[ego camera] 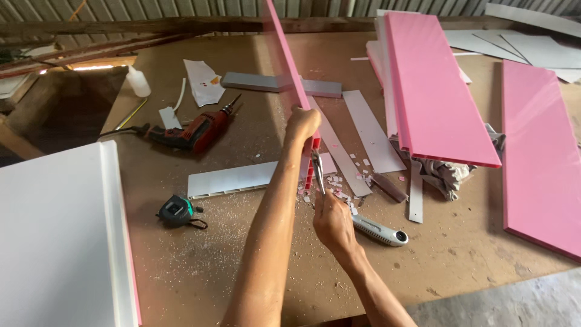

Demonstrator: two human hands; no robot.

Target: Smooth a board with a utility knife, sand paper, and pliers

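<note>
From a tape measure and red drill on the bench's left side, your left hand has its fingers wrapped around an upright pink panel mid-bench, while your right hand grips pliers biting its lower end.

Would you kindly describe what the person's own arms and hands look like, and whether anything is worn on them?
Both arms are bare along all of their visible length: no sleeves show. The left hand and right hand wear no gloves, and no watch, ring or bracelet can be seen on either wrist or on the fingers. The forearms are slim, and fine pale dust seems to speckle them.
</note>
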